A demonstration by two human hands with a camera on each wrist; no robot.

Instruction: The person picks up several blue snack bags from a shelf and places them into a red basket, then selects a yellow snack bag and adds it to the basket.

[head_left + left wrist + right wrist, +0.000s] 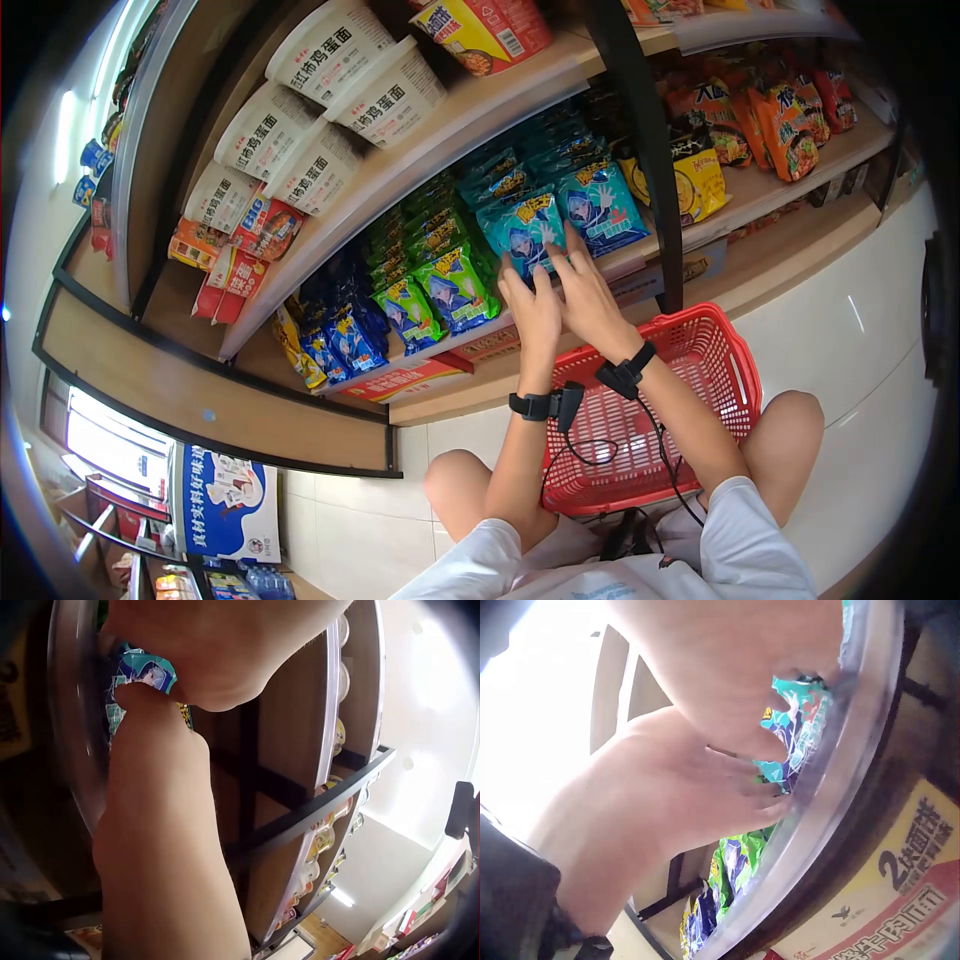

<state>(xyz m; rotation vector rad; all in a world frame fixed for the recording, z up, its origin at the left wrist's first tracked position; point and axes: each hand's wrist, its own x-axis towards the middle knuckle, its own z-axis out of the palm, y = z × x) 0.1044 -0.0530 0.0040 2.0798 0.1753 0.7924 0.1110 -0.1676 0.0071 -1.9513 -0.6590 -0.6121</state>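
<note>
A teal snack packet (524, 232) with a cartoon figure stands at the front of the lower shelf. My left hand (533, 318) reaches up to its lower left part, fingertips at the packet's front. Beside it, my right hand (592, 308) has its fingers extended over the packet's right side. Close up in the right wrist view, the fingertips of both hands lie around the teal packet (799, 724), just behind the clear shelf lip (855, 761). In the left wrist view, a forearm and hand hide most of the packet (154, 673).
Another teal packet (602, 207) stands to the right, green packets (455, 287) to the left. Yellow packets (690, 178) sit beyond a black shelf post (655, 150). White noodle tubs (325, 50) fill the shelf above. A red basket (735, 350) stands between the person's knees.
</note>
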